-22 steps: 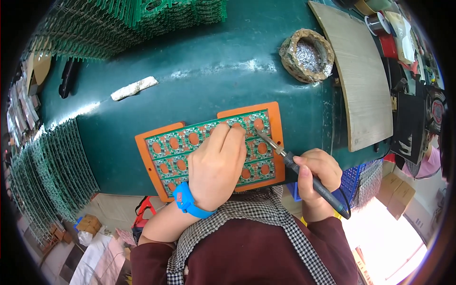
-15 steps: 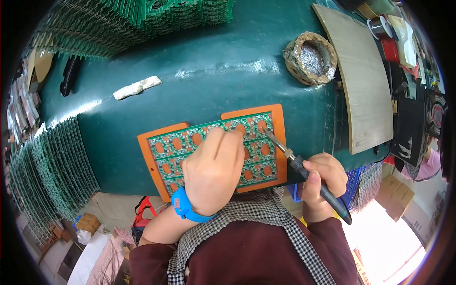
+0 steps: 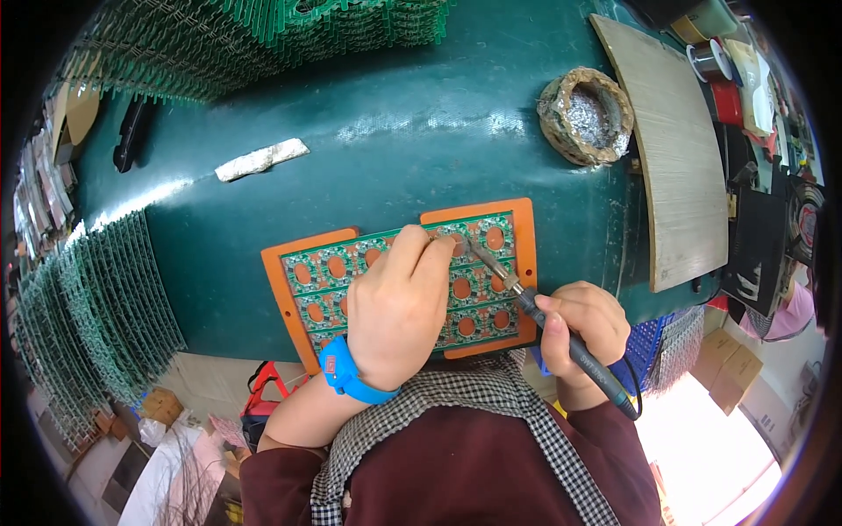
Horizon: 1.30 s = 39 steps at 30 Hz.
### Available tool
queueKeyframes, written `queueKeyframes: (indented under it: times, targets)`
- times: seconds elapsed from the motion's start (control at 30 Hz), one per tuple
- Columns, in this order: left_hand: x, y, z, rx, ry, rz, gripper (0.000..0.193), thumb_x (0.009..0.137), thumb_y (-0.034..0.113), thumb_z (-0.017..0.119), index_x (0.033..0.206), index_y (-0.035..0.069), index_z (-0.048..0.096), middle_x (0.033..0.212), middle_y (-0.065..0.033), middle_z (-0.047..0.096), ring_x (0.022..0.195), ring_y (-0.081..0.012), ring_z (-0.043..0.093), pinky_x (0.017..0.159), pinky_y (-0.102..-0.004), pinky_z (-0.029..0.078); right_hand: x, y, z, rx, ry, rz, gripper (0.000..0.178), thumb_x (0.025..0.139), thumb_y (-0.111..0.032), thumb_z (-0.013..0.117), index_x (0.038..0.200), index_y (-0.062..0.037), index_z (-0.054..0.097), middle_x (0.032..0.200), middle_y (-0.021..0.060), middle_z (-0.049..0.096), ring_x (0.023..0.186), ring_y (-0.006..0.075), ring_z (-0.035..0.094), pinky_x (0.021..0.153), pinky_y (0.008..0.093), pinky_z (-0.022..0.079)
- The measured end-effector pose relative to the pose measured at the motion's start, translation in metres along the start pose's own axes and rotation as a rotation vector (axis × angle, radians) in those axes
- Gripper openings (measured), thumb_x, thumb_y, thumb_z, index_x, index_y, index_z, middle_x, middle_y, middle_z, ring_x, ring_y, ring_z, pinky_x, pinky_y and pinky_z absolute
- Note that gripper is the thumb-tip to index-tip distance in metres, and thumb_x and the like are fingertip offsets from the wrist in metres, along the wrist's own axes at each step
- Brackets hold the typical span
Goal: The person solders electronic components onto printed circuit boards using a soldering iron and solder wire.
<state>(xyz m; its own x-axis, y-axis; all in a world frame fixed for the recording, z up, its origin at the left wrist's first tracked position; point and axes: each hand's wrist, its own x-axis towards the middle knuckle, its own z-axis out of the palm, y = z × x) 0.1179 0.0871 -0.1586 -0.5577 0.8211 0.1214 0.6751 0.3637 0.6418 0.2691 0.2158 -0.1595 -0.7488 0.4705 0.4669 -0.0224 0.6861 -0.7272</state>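
A green circuit board panel (image 3: 479, 304), with rows of round openings, rests in an orange holding frame (image 3: 525, 238) on the bench. My left hand (image 3: 395, 307), wearing a blue wrist strap (image 3: 344, 379), is over the middle of the panel. Its thumb and fingers are pinched near the upper row; what they hold, if anything, is hidden. From the right, my right hand (image 3: 586, 329) grips a soldering iron (image 3: 600, 377) by its dark handle. The iron's tip is at the upper row, just right of my left fingertips.
A crusty round pot (image 3: 561, 140) with silvery material inside stands at the far right, beside a wooden board (image 3: 675, 167). A white strip (image 3: 263, 159) lies at the back left. Stacked green circuit panels (image 3: 105, 307) fill the left side, with more panels (image 3: 263, 44) behind.
The soldering iron's tip has shifted left along the upper row, from the rightmost opening toward my left fingertips. My left hand stays pinched over the panel.
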Motion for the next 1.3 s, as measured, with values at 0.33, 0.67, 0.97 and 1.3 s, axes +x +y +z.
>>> queueKeyframes:
  times: [0.33, 0.67, 0.97, 1.3]
  targets:
    - [-0.01, 0.003, -0.005, -0.071, 0.059, -0.054, 0.017, 0.077, -0.006, 0.066, 0.092, 0.001, 0.063, 0.081, -0.01, 0.056, 0.064, -0.0235, 0.059, 0.055, -0.0325, 0.046, -0.005, 0.007, -0.021, 0.084, 0.075, 0.178, 0.006, 0.072, -0.001, 0.062, 0.076, 0.0035, 0.064, 0.066, 0.0114, 0.063, 0.053, 0.0209, 0.058, 0.049, 0.0296, 0.045]
    - [-0.013, 0.009, -0.003, -0.044, 0.052, 0.003, 0.017, 0.077, -0.006, 0.065, 0.092, 0.002, 0.063, 0.083, -0.0113, 0.059, 0.064, -0.0244, 0.061, 0.055, -0.0314, 0.048, -0.002, 0.005, -0.021, 0.082, 0.015, 0.106, 0.013, 0.067, 0.001, 0.066, 0.08, 0.0033, 0.066, 0.066, 0.0098, 0.062, 0.055, 0.0206, 0.058, 0.05, 0.0293, 0.045]
    - [-0.032, 0.005, -0.001, -0.083, 0.025, 0.025, 0.017, 0.076, -0.007, 0.065, 0.091, 0.0, 0.062, 0.071, -0.0096, 0.06, 0.056, -0.022, 0.06, 0.047, -0.0306, 0.045, -0.027, -0.012, -0.024, 0.063, 0.024, 0.086, 0.007, 0.073, -0.006, 0.063, 0.077, -0.0007, 0.066, 0.062, 0.0077, 0.06, 0.052, 0.0209, 0.06, 0.049, 0.0303, 0.047]
    - [-0.035, 0.008, 0.002, -0.074, 0.004, 0.017, 0.017, 0.077, -0.006, 0.065, 0.093, 0.0, 0.062, 0.073, -0.0107, 0.061, 0.059, -0.0246, 0.06, 0.05, -0.0322, 0.047, -0.027, -0.014, -0.012, -0.027, -0.026, -0.01, 0.006, 0.071, -0.004, 0.064, 0.076, -0.0011, 0.066, 0.062, 0.0062, 0.059, 0.049, 0.0199, 0.059, 0.046, 0.0287, 0.047]
